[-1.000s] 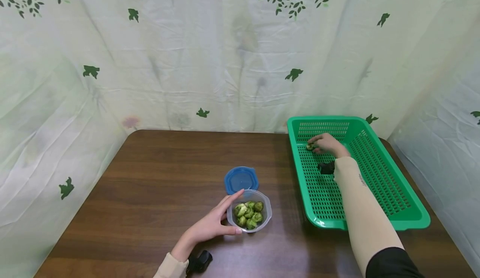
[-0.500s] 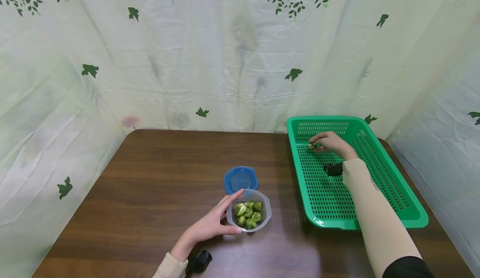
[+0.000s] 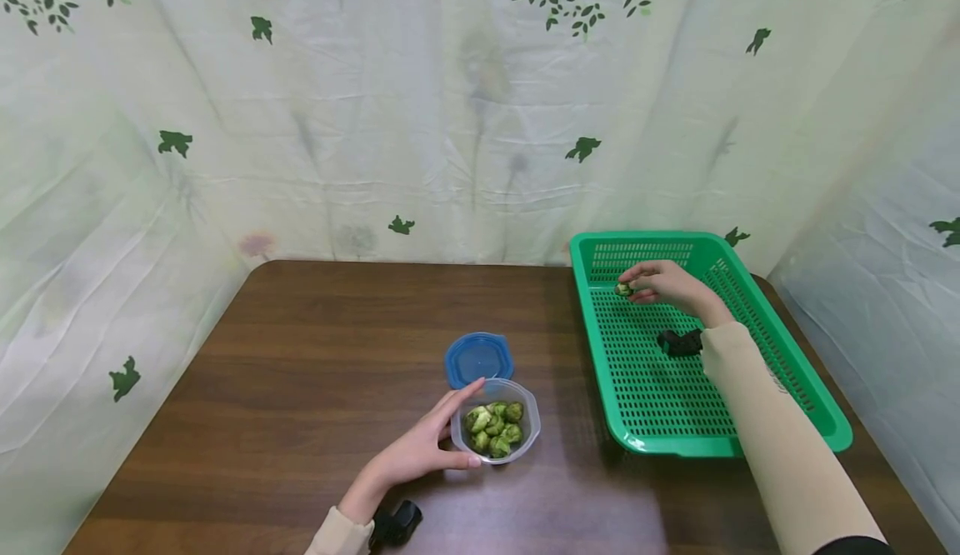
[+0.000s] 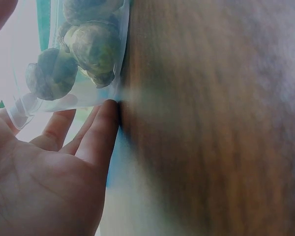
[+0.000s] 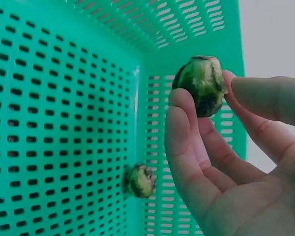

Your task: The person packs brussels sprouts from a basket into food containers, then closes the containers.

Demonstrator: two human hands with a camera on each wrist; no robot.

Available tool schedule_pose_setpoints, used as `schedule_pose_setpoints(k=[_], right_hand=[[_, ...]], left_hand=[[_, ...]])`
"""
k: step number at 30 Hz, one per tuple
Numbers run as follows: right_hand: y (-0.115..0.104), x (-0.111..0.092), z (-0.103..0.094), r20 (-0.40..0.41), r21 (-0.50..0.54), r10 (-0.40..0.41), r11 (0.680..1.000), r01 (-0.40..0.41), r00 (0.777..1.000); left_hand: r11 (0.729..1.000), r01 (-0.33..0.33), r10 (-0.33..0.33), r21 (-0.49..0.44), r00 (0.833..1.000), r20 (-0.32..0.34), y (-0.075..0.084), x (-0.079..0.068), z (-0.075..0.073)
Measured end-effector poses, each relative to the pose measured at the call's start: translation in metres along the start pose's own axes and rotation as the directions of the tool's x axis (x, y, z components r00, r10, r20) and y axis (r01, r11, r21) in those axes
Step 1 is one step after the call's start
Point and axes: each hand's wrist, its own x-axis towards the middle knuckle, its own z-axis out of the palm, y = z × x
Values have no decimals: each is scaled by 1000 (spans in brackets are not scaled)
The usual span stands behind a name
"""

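My right hand (image 3: 673, 288) is inside the green plastic basket (image 3: 617, 422), pinching a Brussels sprout (image 5: 201, 91) between thumb and fingertips above the slotted bottom. A second Brussels sprout (image 5: 141, 181) lies lower in the basket, seen in the right wrist view and covered by the hand in the head view. My left hand (image 3: 422, 448) holds the clear plastic container (image 3: 531, 426) from its left side, with the thumb at the near edge and the index finger at the far rim. Several Brussels sprouts (image 3: 493, 427) fill the container's bottom.
A blue lid (image 3: 480, 357) lies on the brown wooden table (image 3: 337, 355) just behind the container. The basket stands at the table's right side. A white curtain with leaf prints (image 3: 420, 105) hangs close behind and on both sides.
My right hand has lifted slightly with the Brussels sprout in its fingers, while its wrist and forearm swung to the right. My left hand keeps its hold on the container.
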Motion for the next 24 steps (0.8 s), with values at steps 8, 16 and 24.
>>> schedule_pose_setpoints(k=[8,16,24], right_hand=[[-5,-9,1,0,-9,-38,999,38,999],[-8,-18,6,22,16,-73,997,73,997],[-11,-28,12,81,75,-96,993,90,992]], left_hand=[[1000,-7,7,-7,1000,0,-1,1,1],[1000,-14,14,-6,1000,2,0,-1,0],[1000,-5,5,-5,1000,3,0,0,0]])
